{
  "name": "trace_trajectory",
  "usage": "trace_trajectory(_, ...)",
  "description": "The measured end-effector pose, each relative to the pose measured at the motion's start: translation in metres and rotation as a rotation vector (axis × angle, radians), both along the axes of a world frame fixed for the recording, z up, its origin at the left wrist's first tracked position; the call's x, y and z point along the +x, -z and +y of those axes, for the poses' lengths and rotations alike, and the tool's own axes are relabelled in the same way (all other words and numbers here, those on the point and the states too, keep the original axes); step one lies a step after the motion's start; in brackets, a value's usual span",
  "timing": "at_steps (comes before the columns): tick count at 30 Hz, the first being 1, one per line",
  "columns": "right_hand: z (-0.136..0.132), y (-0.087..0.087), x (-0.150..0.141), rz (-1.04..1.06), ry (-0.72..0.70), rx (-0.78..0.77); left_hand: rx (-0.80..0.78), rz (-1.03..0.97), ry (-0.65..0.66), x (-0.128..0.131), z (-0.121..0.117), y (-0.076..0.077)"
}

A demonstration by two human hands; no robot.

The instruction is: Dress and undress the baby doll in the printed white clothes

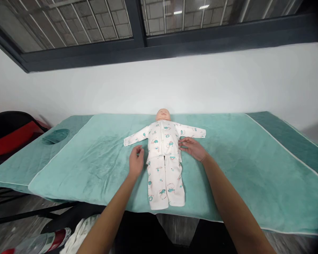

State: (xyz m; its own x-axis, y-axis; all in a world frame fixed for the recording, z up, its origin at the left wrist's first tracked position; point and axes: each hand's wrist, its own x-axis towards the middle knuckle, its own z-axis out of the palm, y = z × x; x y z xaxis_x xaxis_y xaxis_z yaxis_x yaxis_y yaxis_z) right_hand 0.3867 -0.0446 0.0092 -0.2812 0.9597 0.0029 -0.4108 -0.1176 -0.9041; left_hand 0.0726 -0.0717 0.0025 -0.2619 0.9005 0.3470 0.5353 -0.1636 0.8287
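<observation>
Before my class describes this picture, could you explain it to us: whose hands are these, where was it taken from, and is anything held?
There is no machine: a camera worn on a person's head looks forward and down at their bare hands. A doll in white patterned clothes lies face up, arms spread, on a green cover. The left hand rests beside it, apart. The right hand is at its other side; contact is hard to judge. Neither has a grip on anything. Behind are a wall and window.
</observation>
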Motion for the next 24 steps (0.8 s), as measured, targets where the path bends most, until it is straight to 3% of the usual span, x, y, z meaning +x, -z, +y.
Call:
trace_trajectory(5,0.013,0.007,-0.006,0.082,0.413,-0.085,-0.068,0.099,-0.048,-0.042,0.064,0.004)
trace_trajectory(8,0.021,0.011,-0.003,0.132,0.490,-0.142,-0.103,0.189,-0.057,-0.059,0.089,-0.001)
trace_trajectory(12,0.032,0.006,0.010,0.161,0.427,-0.235,-0.142,0.433,-0.136,-0.070,0.099,-0.002)
trace_trajectory(17,0.046,-0.008,0.034,0.091,0.195,-0.391,-0.096,0.614,-0.266,-0.068,0.092,0.001)
trace_trajectory(20,0.044,-0.010,0.039,0.070,0.087,-0.370,-0.124,0.622,-0.326,-0.067,0.088,0.001)
trace_trajectory(24,0.029,-0.005,0.025,-0.083,0.068,-0.264,-0.144,0.542,-0.329,-0.067,0.086,0.001)
